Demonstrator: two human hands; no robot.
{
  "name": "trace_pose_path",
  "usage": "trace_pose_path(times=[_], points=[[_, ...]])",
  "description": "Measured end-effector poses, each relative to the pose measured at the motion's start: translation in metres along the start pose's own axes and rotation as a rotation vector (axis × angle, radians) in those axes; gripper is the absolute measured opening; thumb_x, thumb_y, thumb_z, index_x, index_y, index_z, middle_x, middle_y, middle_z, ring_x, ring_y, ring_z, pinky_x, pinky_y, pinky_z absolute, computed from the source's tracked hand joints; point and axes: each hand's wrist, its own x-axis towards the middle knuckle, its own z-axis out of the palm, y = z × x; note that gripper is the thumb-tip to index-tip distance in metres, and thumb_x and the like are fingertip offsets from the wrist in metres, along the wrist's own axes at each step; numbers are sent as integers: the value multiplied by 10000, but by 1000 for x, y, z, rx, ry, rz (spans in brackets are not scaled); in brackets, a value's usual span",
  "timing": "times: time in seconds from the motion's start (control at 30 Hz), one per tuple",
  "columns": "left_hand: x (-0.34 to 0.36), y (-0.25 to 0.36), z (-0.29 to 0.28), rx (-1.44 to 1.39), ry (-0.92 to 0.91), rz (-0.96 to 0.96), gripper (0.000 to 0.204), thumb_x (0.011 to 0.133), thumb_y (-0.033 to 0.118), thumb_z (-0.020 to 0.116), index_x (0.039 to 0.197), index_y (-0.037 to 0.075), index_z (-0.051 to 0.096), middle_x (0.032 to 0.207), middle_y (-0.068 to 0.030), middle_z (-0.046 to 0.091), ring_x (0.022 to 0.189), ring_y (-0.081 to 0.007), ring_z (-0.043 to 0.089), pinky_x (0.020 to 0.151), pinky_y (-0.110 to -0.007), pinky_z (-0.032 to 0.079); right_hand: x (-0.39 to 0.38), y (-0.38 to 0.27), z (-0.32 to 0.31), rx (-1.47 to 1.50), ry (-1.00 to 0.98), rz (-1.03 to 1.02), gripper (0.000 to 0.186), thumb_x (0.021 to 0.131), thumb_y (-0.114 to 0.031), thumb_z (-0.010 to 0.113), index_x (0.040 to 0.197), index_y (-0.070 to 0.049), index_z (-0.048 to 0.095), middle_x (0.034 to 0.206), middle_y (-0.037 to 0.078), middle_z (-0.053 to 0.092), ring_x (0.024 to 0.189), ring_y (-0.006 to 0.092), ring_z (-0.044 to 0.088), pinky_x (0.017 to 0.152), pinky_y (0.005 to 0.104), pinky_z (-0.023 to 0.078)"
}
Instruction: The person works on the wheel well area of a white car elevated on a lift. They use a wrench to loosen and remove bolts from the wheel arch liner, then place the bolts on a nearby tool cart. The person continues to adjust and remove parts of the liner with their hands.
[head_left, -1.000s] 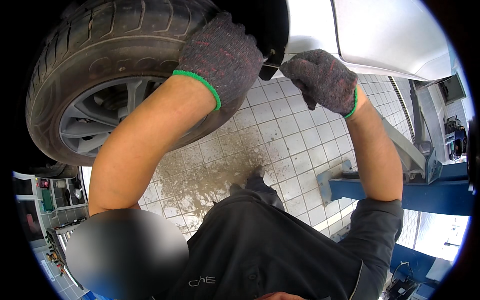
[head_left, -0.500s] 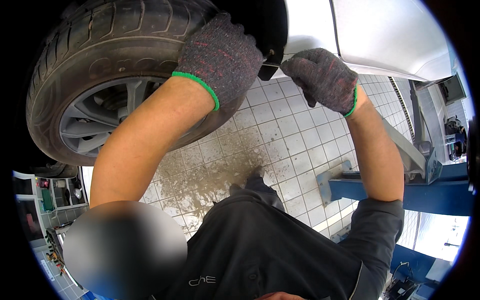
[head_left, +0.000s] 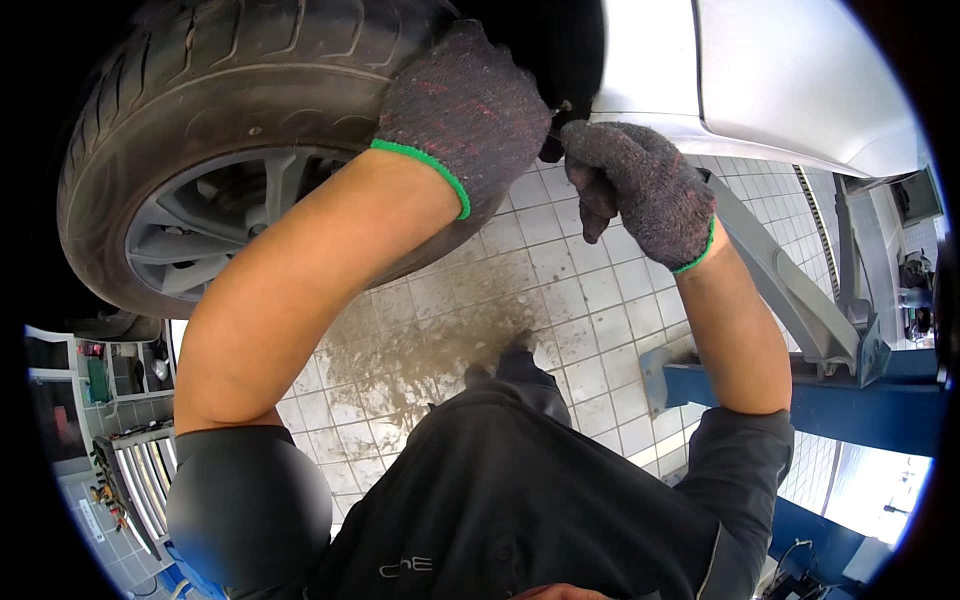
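Note:
My left hand (head_left: 462, 115), in a dark knit glove with a green cuff, reaches over the tyre (head_left: 235, 90) into the dark wheel well (head_left: 575, 55), beside a small metal fitting (head_left: 563, 107); its fingertips are hidden. My right hand (head_left: 640, 195), gloved alike, is just below the lower corner of the white body panel (head_left: 648, 70), its fingers curled at that edge; whatever they may hold is hidden. The grey spoked wheel rim (head_left: 175, 215) shows under my left forearm.
A grey lift arm (head_left: 790, 290) and blue lift beam (head_left: 850, 400) stand at the right. The tiled floor (head_left: 560, 255) has a dirty patch. A shelving unit (head_left: 105, 380) and a rack of tools (head_left: 130, 480) are at the lower left.
The view has shifted slightly. My right hand has dropped a little below the panel's edge and curled further; my left hand stays at the wheel well.

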Motion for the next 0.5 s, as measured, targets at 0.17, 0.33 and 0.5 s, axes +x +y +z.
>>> trace_pose_path(times=[0.17,0.33,0.5], points=[[-1,0,-7,-51,38,-3,174,854,217,650,875,134,802,911,-102,741,972,-297,684,955,-459,517,-14,10,17,23,93,108,172,1003,-15,518,1147,18,606,824,106,594,622,174,685,535,307,590],[1,1,-9,-27,40,16,176,853,215,654,842,128,806,877,-105,741,948,-304,687,958,-458,519,-38,38,55,161,214,149,162,1033,-134,545,1037,10,619,858,95,617,701,188,699,619,313,569],[2,2,-7,-48,13,54,182,854,219,653,854,121,807,895,-103,744,958,-301,685,968,-455,514,-29,78,119,447,415,298,242,1068,-229,572,1081,0,648,866,101,665,807,224,713,708,350,541]])
